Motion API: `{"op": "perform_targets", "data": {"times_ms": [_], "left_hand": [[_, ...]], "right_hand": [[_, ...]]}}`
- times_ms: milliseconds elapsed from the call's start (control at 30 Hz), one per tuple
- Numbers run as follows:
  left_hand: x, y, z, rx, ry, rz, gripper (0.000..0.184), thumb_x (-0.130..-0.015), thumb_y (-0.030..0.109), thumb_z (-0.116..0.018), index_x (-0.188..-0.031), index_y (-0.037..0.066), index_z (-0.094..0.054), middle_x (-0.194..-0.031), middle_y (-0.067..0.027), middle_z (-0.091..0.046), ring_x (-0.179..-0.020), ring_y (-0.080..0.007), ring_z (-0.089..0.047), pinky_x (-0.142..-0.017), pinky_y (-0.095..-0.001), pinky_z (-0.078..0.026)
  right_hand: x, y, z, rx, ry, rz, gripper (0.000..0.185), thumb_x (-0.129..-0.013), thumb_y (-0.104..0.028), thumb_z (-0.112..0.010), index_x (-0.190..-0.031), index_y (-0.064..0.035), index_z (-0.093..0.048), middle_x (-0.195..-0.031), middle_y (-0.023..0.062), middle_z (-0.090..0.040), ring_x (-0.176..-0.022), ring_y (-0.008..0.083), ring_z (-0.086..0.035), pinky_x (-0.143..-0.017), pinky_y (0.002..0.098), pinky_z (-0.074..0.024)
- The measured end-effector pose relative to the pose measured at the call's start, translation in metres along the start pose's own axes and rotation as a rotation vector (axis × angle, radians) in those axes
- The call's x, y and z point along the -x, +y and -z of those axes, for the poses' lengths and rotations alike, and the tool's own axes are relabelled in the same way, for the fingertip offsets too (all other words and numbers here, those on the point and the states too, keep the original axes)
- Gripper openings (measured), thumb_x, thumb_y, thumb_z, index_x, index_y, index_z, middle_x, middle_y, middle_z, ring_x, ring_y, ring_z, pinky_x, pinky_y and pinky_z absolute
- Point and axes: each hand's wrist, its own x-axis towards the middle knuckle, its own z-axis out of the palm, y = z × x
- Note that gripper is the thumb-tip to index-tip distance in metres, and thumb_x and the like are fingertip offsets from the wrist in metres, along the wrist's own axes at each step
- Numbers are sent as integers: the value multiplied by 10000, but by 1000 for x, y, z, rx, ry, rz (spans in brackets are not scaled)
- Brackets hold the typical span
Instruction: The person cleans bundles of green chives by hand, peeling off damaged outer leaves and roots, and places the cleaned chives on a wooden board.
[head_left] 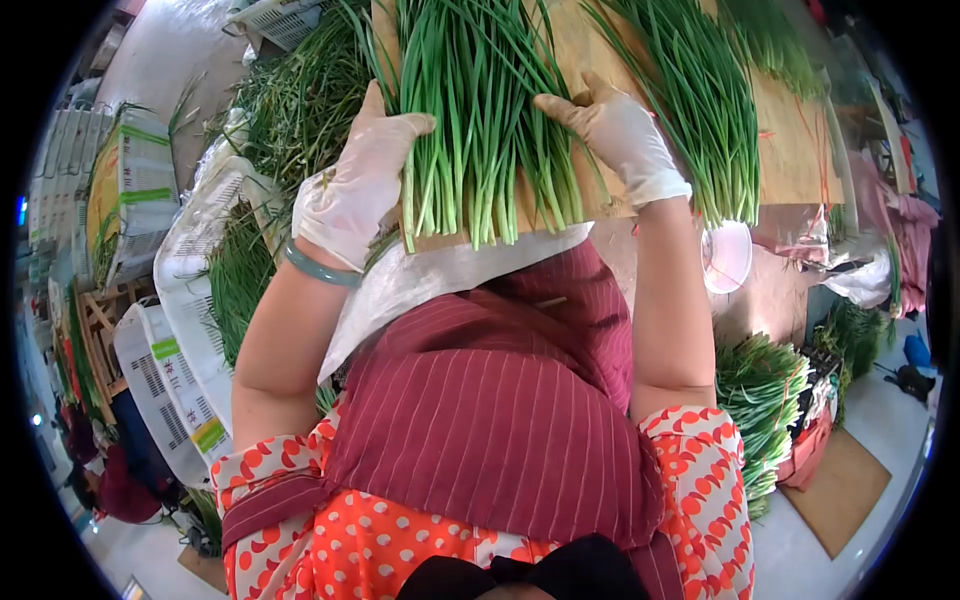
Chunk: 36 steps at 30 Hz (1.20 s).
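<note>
A broad bunch of green garlic chives (485, 130) lies on a wooden board (790, 150), pale stalk ends toward me. My left hand (362, 180), in a thin whitish glove, grips the bunch's left edge with its thumb across the stalks. At the right edge, my right hand (625, 140), gloved too, holds the bunch, thumb over the outer stalks. Some fingers of both hands are hidden. A second bunch of chives (705, 120) rests on the board just right of my right hand.
Loose chives (290, 110) are heaped left of the board. White plastic crates (165, 370) stand at my left. Bundled chives (760, 400) are stacked on the floor at my right, below a small white bucket (727, 257). A wooden panel (840, 490) lies beyond.
</note>
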Motion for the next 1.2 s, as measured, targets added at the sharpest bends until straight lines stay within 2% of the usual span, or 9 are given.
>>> {"op": "perform_targets", "data": {"times_ms": [100, 167, 267, 367, 533, 767, 900, 1000, 1200], "left_hand": [[-11, -12, -2, 42, -5, 51, 666, -776, 18, -627, -1349, 30, -288, -1122, -153, -549, -971, -214, -572, -821, -310, -485], [-15, -21, -12, -515, 186, -283, 1049, -640, 191, -791, -1394, -25, -94, -1322, -271, -343, -1217, -320, -388, -994, -347, -355], [-13, -29, -28, -877, 260, -425, 1145, -588, 363, -809, -1397, -13, -92, -1385, -286, -236, -1288, -379, -261, -1049, -376, -266], [-13, -34, -37, -1031, 284, -468, 1164, -585, 403, -799, -1409, 25, -68, -1397, -288, -206, -1288, -411, -241, -1047, -411, -261], [-15, -37, -36, -1103, 291, -432, 1171, -594, 389, -793, -1421, 76, -26, -1411, -295, -160, -1288, -446, -215, -1058, -442, -233], [-15, -34, -35, -1039, 266, -411, 1111, -622, 353, -777, -1418, 57, -61, -1407, -303, -165, -1296, -433, -211, -1070, -409, -218], [-13, -32, -32, -984, 253, -432, 1079, -635, 320, -775, -1411, 25, -86, -1405, -298, -179, -1300, -405, -221, -1073, -392, -211], [-14, -32, -30, -907, 247, -461, 1070, -637, 296, -780, -1409, 15, -95, -1404, -284, -196, -1303, -382, -225, -1073, -374, -209], [-5, -23, -30, -668, 209, -420, 1016, -656, 192, -776, -1401, -12, -116, -1413, -250, -210, -1321, -332, -203, -1083, -344, -181]], "right_hand": [[20, -17, -2, 165, -5, -41, 923, -669, -560, -690, -1287, 56, -389, -1133, 235, -566, -1070, 347, -541, -910, 341, -408], [15, 1, -20, 253, -6, -21, 864, -692, -459, -720, -1303, 44, -375, -1129, 224, -573, -1041, 301, -564, -895, 317, -418], [10, 24, -18, -507, -147, 200, 641, -797, -191, -672, -1311, 45, -368, -1153, 162, -571, -984, 163, -565, -854, 253, -435], [0, 40, -21, -558, -206, 213, 597, -821, -156, -642, -1305, 60, -367, -1145, 159, -574, -983, 139, -557, -845, 237, -435], [32, 12, -7, 126, 134, 67, 446, -813, -102, -616, -1245, -80, -509, -1075, 111, -614, -908, 246, -600, -823, 289, -456], [57, 9, -44, 557, 513, 593, 118, -792, -200, -578, -848, -129, -654, -905, 42, -604, -781, 254, -550, -656, 351, -412], [49, 20, -30, 395, 635, 724, 97, -804, -155, -595, -782, -86, -659, -830, 43, -613, -754, 219, -571, -677, 329, -432], [55, 12, -7, -924, 240, 331, 101, -759, -9, -658, -857, -22, -679, -834, 48, -673, -766, 112, -599, -757, 218, -461], [58, -18, 65, -564, 22, 305, 141, -775, -125, -631, -856, -23, -685, -775, 111, -662, -734, 151, -610, -713, 250, -471]]}}
